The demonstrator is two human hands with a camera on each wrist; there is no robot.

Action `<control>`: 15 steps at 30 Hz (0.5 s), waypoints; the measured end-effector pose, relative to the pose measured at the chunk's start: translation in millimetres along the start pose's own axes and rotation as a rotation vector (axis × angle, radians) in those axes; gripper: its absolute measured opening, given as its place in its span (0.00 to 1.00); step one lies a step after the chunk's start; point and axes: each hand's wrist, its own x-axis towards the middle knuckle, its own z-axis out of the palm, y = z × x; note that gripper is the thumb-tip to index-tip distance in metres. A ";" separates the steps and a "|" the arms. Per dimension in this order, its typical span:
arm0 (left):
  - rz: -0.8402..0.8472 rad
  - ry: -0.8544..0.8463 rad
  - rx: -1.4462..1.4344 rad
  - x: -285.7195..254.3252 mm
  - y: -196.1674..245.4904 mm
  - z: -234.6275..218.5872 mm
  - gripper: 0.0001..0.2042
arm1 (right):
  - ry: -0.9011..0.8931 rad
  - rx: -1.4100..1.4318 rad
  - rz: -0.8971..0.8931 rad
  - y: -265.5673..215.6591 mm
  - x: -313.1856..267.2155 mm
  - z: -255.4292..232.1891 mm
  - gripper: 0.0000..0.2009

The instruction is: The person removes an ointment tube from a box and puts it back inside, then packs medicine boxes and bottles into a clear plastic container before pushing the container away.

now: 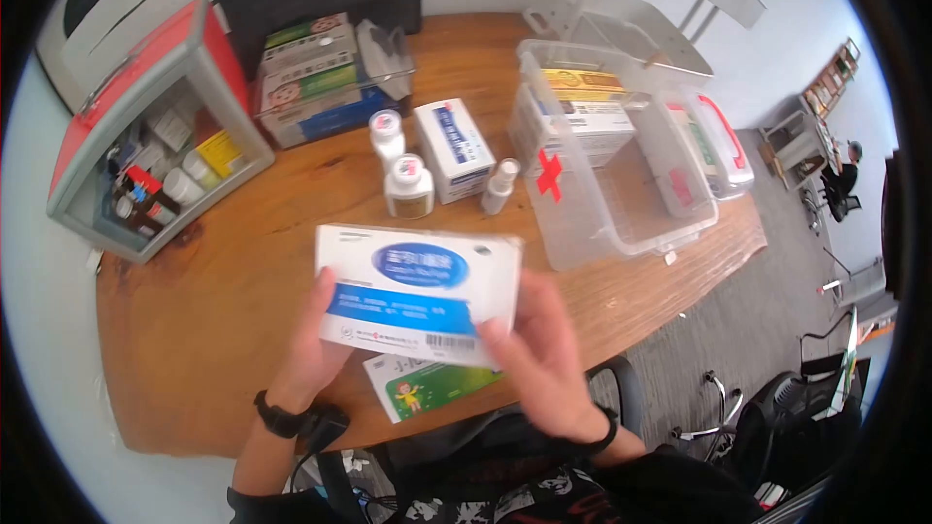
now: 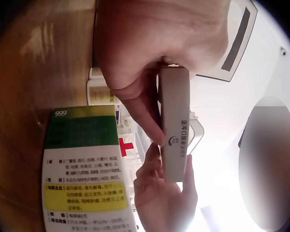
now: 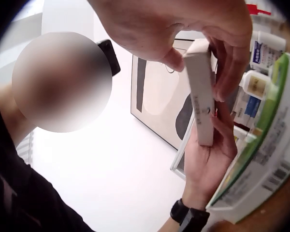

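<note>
Both hands hold a flat white medicine box with a blue oval and a blue band on its face, raised above the table. The left hand grips its left end, thumb on the front. At the opposite end the right hand pinches the lower corner, thumb in front and fingers behind. From the side, both wrist views show the box's narrow edge between thumbs and fingers. Beneath it, close to the person, lies a green and white medicine box with a cartoon child, partly hidden by the held box.
White pill bottles, a white carton and a small spray bottle stand mid-table. Left is a red-and-grey medicine cabinet; behind, a clear tray of boxes. An open clear bin with a red cross stands right.
</note>
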 end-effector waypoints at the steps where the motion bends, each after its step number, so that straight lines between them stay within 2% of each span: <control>1: 0.011 -0.002 -0.051 -0.4 -1.3 1.1 0.30 | -0.014 0.067 0.080 -1.5 -6.9 2.3 0.27; 2: 0.022 -0.002 -0.102 -1.0 -2.6 0.1 0.30 | -0.029 0.137 0.158 -8.6 -10.8 3.9 0.27; 6: 0.035 -0.187 -0.001 -9.4 -8.3 -17.3 0.31 | 0.010 0.213 0.131 -30.9 -17.4 -12.1 0.29; 7: 0.074 -0.266 -0.014 -11.0 -12.8 -25.0 0.31 | 0.029 0.232 0.110 -41.7 -18.9 -17.4 0.29; 10: 0.131 -0.349 -0.177 -11.1 -5.9 -14.1 0.33 | 0.085 0.231 0.049 -60.2 -28.4 -42.8 0.29; 11: 0.136 -0.214 -0.263 -12.9 -8.8 -10.1 0.34 | 0.098 0.230 0.063 -67.2 -31.9 -55.6 0.29; 12: 0.137 -0.216 -0.269 -7.4 -3.0 -4.2 0.34 | 0.108 0.229 0.077 -73.5 -34.4 -68.2 0.29; 14: 0.128 -0.475 -0.004 7.3 12.0 7.6 0.30 | 0.217 0.184 -0.058 -78.5 -33.8 -94.3 0.28; 15: 0.114 -0.373 0.071 6.4 9.6 6.4 0.30 | 0.310 0.203 -0.107 -86.9 -29.7 -96.4 0.27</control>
